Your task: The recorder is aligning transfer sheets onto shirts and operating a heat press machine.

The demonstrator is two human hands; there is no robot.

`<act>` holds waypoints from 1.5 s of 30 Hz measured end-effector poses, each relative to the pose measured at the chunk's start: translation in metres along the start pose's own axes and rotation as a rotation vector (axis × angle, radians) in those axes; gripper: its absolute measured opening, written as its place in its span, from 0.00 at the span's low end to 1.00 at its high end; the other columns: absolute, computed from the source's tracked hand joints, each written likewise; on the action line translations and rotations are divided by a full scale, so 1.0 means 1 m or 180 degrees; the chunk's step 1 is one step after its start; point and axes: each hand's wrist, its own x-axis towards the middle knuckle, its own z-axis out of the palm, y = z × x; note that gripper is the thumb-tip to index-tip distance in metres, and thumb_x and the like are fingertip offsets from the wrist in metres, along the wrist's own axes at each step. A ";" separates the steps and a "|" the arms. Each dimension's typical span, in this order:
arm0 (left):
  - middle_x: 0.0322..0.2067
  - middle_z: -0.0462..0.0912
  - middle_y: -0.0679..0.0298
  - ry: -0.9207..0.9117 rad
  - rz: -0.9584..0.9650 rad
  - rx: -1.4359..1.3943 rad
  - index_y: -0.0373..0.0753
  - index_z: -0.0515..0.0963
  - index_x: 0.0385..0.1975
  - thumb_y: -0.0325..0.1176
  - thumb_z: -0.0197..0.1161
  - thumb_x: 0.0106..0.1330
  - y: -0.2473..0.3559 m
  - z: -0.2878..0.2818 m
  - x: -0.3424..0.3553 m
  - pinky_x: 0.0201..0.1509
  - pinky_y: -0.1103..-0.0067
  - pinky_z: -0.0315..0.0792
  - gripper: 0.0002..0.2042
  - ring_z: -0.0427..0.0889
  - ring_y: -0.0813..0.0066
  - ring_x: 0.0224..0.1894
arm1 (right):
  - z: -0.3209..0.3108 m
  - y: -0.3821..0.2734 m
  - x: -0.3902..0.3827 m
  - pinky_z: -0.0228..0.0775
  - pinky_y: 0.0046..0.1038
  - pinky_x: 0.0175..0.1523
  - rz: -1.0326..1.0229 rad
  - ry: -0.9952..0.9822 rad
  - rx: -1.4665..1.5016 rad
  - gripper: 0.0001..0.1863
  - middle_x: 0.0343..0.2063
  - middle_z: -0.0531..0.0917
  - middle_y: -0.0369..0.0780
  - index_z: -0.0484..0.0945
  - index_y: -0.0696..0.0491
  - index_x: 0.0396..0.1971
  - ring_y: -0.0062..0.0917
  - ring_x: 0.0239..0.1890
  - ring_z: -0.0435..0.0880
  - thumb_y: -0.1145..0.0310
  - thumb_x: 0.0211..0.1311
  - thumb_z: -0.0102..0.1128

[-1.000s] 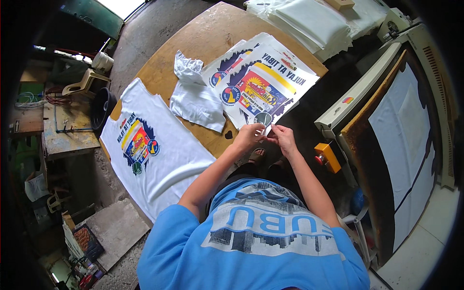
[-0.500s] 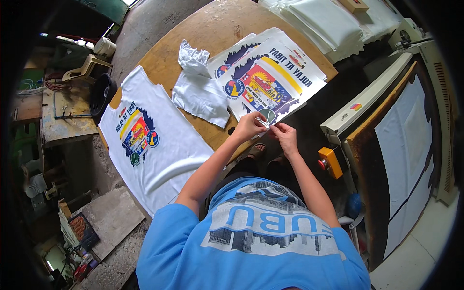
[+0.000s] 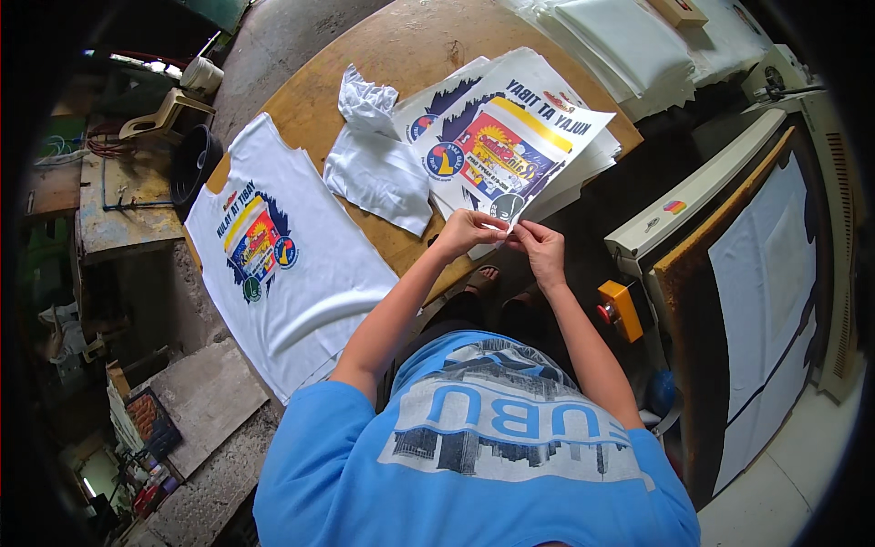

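Note:
My left hand (image 3: 469, 234) and my right hand (image 3: 541, 252) meet at the near corner of a printed sheet (image 3: 510, 146). Both are closed in a pinch on that corner. The sheet carries a mirrored colour print and lies partly lifted over a stack of similar sheets (image 3: 428, 107) on the brown table (image 3: 401, 55). Left of the stack sits a crumpled white cloth (image 3: 376, 182). Further left, a white sleeveless shirt piece (image 3: 314, 246) with the same kind of print, unmirrored, is spread out, its lower part hanging toward me.
A heat press stands at the right, with a white cloth (image 3: 779, 264) on its dark-edged bed and a yellow box with a red button (image 3: 622, 310) beside it. Folded white fabric (image 3: 629, 46) is piled at the far right. A black basin (image 3: 193, 164) stands beyond the table's left edge.
The top sheet's near corner has been drawn toward me and lifted, and the sheet's right edge now curls up off the stack. Both hands stay together at the corner.

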 end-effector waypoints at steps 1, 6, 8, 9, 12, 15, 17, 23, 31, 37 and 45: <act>0.26 0.80 0.64 0.0004 -0.0005 -0.0002 0.35 0.79 0.35 0.32 0.66 0.50 0.000 0.000 0.000 0.35 0.86 0.70 0.12 0.78 0.81 0.30 | 0.000 0.000 0.001 0.74 0.16 0.31 -0.0034 0.0017 -0.0006 0.10 0.27 0.80 0.40 0.77 0.64 0.34 0.18 0.26 0.79 0.74 0.55 0.55; 0.25 0.80 0.65 0.0060 0.0111 0.0003 0.35 0.79 0.35 0.33 0.66 0.51 0.002 0.001 0.002 0.31 0.87 0.69 0.13 0.76 0.84 0.28 | -0.001 0.001 0.004 0.74 0.17 0.32 -0.0053 0.0047 -0.0293 0.11 0.28 0.81 0.41 0.76 0.65 0.35 0.19 0.26 0.80 0.73 0.54 0.57; 0.25 0.80 0.65 0.0079 0.0079 0.0037 0.35 0.79 0.35 0.33 0.65 0.52 0.003 0.001 0.001 0.31 0.87 0.68 0.13 0.75 0.84 0.27 | -0.001 0.001 0.004 0.73 0.17 0.32 -0.0026 0.0054 -0.0412 0.12 0.28 0.81 0.41 0.76 0.65 0.35 0.19 0.26 0.80 0.73 0.53 0.58; 0.25 0.80 0.65 0.0090 0.0051 0.0070 0.34 0.79 0.34 0.34 0.65 0.52 0.003 0.001 0.000 0.30 0.88 0.68 0.12 0.74 0.85 0.26 | -0.001 0.002 0.004 0.73 0.17 0.32 -0.0045 0.0067 -0.0381 0.12 0.28 0.81 0.42 0.76 0.65 0.35 0.19 0.26 0.80 0.72 0.53 0.59; 0.25 0.81 0.62 0.0205 -0.0040 0.0062 0.32 0.79 0.32 0.33 0.65 0.51 0.003 0.000 0.000 0.31 0.85 0.71 0.12 0.77 0.82 0.27 | 0.000 0.004 0.004 0.73 0.17 0.32 -0.0065 0.0062 -0.0307 0.13 0.28 0.81 0.42 0.76 0.65 0.35 0.19 0.26 0.80 0.72 0.52 0.59; 0.23 0.78 0.67 0.0161 0.0169 0.0171 0.33 0.79 0.32 0.33 0.63 0.54 -0.002 0.001 0.001 0.29 0.88 0.67 0.10 0.73 0.85 0.25 | -0.003 0.007 0.006 0.74 0.17 0.33 -0.0037 0.0036 -0.0257 0.13 0.28 0.81 0.42 0.76 0.65 0.36 0.19 0.26 0.80 0.73 0.52 0.59; 0.23 0.78 0.66 0.0204 0.0308 0.0360 0.33 0.78 0.31 0.32 0.61 0.56 -0.005 0.004 0.002 0.29 0.87 0.67 0.09 0.73 0.84 0.25 | -0.002 0.006 0.006 0.74 0.17 0.33 -0.0001 0.0024 -0.0252 0.13 0.28 0.81 0.42 0.76 0.65 0.36 0.19 0.26 0.80 0.73 0.52 0.59; 0.23 0.75 0.59 0.0770 0.0832 0.1265 0.32 0.70 0.29 0.27 0.52 0.60 0.008 0.010 -0.001 0.30 0.78 0.67 0.04 0.74 0.76 0.26 | 0.000 -0.001 0.008 0.73 0.18 0.29 -0.0122 0.0154 -0.0518 0.08 0.24 0.81 0.38 0.78 0.63 0.31 0.17 0.24 0.79 0.76 0.51 0.55; 0.30 0.76 0.61 0.2438 0.2095 0.1206 0.35 0.68 0.31 0.22 0.46 0.61 0.122 -0.065 -0.048 0.37 0.82 0.67 0.03 0.74 0.77 0.32 | -0.055 -0.001 0.035 0.65 0.33 0.27 -0.0337 0.1302 -0.2879 0.07 0.14 0.73 0.49 0.73 0.61 0.18 0.42 0.22 0.76 0.73 0.39 0.48; 0.43 0.74 0.61 0.1686 0.2947 -0.0718 0.35 0.69 0.38 0.32 0.46 0.66 0.194 -0.068 -0.106 0.48 0.83 0.65 0.08 0.71 0.82 0.42 | -0.070 -0.029 0.057 0.65 0.33 0.33 -0.0139 0.1012 -0.3712 0.10 0.21 0.76 0.48 0.75 0.60 0.27 0.39 0.27 0.76 0.73 0.42 0.51; 0.50 0.67 0.47 0.0327 0.3146 -0.1048 0.34 0.66 0.38 0.34 0.44 0.66 0.240 0.015 -0.096 0.46 0.80 0.71 0.09 0.75 0.72 0.44 | -0.032 -0.079 -0.012 0.69 0.27 0.34 0.0117 0.0213 -0.1408 0.20 0.31 0.76 0.38 0.70 0.57 0.43 0.23 0.29 0.75 0.57 0.57 0.52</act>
